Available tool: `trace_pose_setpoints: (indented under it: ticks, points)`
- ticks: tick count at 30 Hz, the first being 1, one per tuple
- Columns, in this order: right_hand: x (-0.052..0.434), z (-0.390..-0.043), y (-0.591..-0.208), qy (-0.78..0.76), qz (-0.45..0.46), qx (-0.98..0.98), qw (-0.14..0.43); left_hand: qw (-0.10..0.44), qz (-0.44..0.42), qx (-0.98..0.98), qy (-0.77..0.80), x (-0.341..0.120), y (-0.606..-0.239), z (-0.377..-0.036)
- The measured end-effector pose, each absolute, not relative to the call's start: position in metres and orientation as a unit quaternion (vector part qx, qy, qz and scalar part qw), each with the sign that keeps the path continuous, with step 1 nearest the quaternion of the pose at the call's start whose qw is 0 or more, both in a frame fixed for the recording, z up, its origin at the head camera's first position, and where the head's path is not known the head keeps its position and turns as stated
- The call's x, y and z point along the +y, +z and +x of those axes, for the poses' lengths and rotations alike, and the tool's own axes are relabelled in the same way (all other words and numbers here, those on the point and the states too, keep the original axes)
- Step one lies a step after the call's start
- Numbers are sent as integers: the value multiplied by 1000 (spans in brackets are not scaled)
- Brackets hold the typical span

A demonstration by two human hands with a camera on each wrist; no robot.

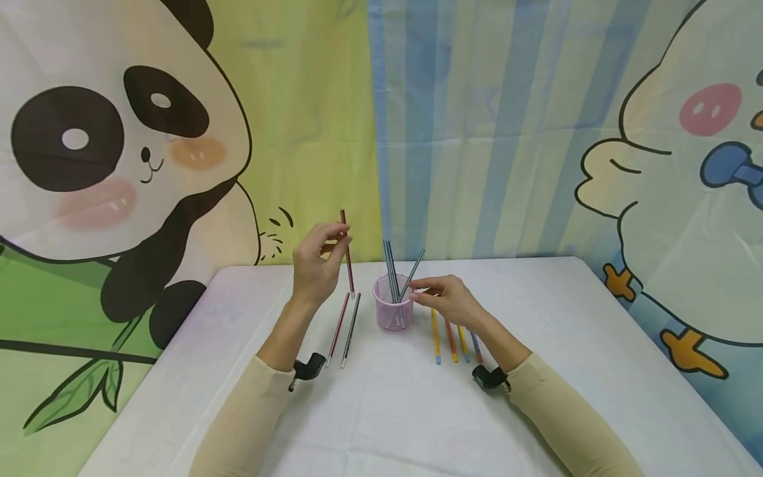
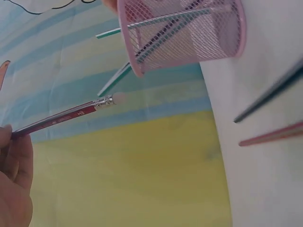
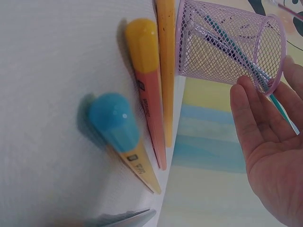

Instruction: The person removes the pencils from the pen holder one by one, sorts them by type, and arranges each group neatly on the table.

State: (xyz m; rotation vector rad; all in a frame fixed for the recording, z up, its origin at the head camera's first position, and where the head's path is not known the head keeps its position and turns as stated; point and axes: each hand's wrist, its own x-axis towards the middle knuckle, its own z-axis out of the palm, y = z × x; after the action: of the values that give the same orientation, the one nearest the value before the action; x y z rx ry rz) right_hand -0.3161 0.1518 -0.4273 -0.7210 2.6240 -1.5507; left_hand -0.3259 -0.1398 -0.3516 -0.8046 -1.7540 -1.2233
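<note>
My left hand (image 1: 324,255) is raised left of a pink mesh cup (image 1: 393,310) and pinches a red pencil (image 1: 347,258) that stands nearly upright. In the left wrist view the red pencil (image 2: 61,117) shows a metal band and eraser pointing toward the cup (image 2: 189,33), with my fingers (image 2: 14,161) on its other end. Several grey-green pencils (image 1: 395,268) stand in the cup. My right hand (image 1: 426,289) reaches in from the right, its straight fingers at the cup's rim. The right wrist view shows my open palm (image 3: 267,151) beside the cup (image 3: 222,42).
A red pencil (image 1: 338,329) and a dark pencil (image 1: 352,328) lie on the white table (image 1: 387,411) left of the cup. Several coloured pencils (image 1: 451,341) lie to its right under my right wrist. A cartoon backdrop (image 1: 489,126) hangs behind the table.
</note>
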Motion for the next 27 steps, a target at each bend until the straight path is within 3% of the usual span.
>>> trace_pose_setpoints:
  ticks: [8, 20, 27]
  points:
    - [151, -314, -427, -496, -224, 839, 8, 388, -301, -733, -471, -168, -369, -326]
    - [153, -314, -426, -490, -221, 843, 13, 208, -238, -842, -436, -186, -377, -330]
    - [153, -315, -425, -490, -223, 843, 14, 161, -205, -862, -436, -195, -385, -335]
